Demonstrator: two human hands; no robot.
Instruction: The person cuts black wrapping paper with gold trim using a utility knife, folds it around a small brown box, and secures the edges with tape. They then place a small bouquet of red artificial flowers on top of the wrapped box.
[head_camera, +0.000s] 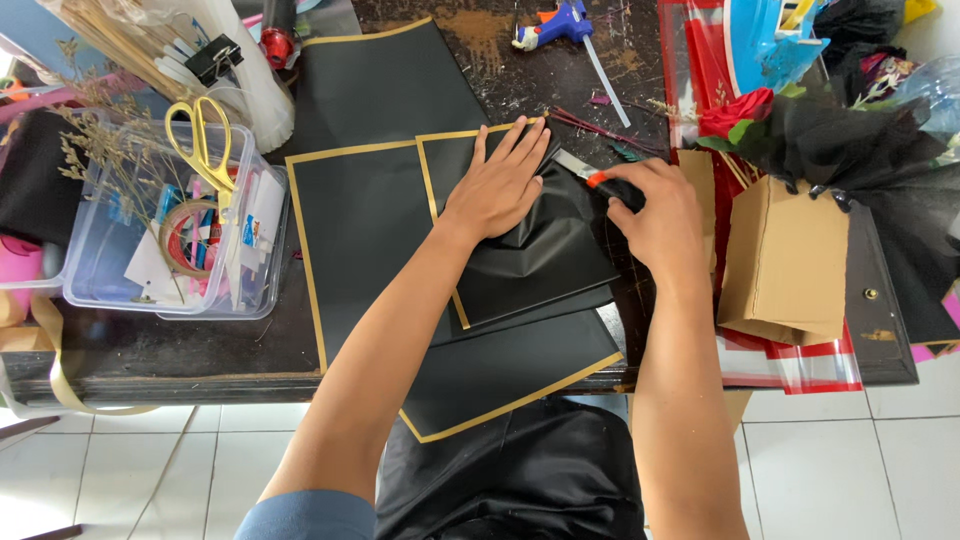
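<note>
The left hand (500, 183) lies flat on the folded black sheet (545, 255); just right, the right hand (655, 205) grips a cutter (585, 172), its blade pointing far-left along the fold.

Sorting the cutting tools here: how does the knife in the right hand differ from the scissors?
The utility knife is gripped in the right hand, its blade on the black sheet; the scissors lie untouched on the clear plastic box. The knife shows orange and black; the scissors have gold handles.
</note>
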